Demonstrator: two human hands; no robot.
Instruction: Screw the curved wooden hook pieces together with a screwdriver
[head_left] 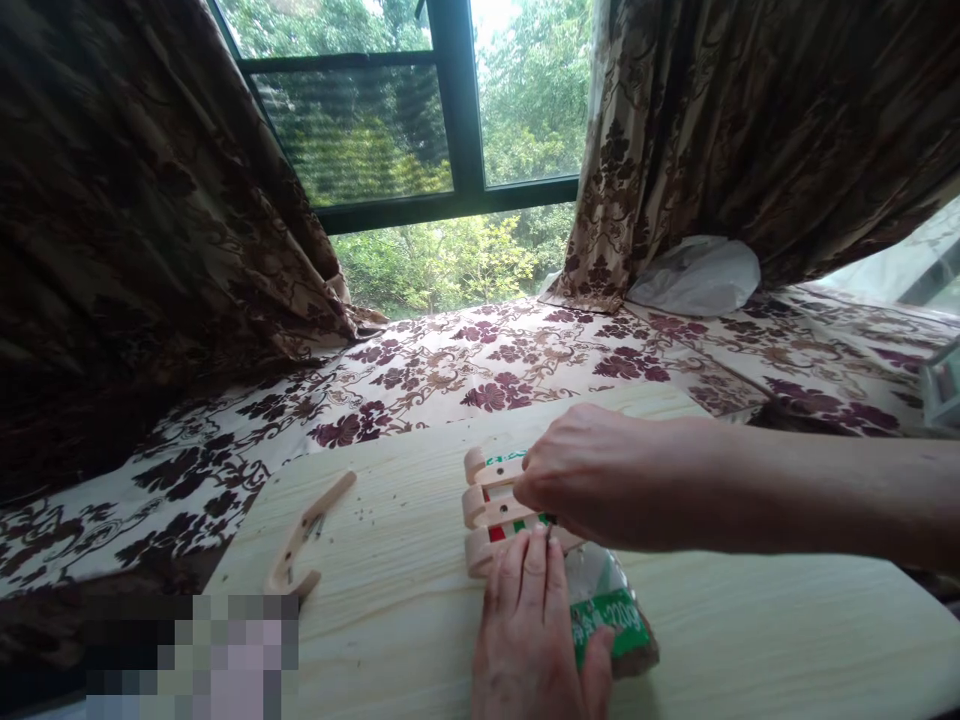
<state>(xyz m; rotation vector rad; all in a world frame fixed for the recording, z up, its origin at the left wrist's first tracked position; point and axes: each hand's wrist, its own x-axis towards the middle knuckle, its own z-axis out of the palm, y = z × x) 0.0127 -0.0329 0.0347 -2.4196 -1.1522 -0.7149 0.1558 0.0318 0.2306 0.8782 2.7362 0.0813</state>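
Observation:
My left hand (529, 625) lies with fingers stretched out on the nearest of several pale wooden bars with rounded ends (480, 552). Its thumb rests on a clear plastic packet (611, 615) with a green printed label, which lies under the bars. Dark screw heads or holes dot the bars. My right hand (574, 470) is closed in a fist over their right ends, coming in from the right. A small dark tip shows below the fist, but what it grips is hidden.
A bent wooden piece (289, 540) lies on the left of the pale board (390, 600), with several small screws (315, 527) beside it. Dark crumbs dot the board. Behind are flowered cloth (487, 370), a white plastic bag (697, 277), curtains and a window.

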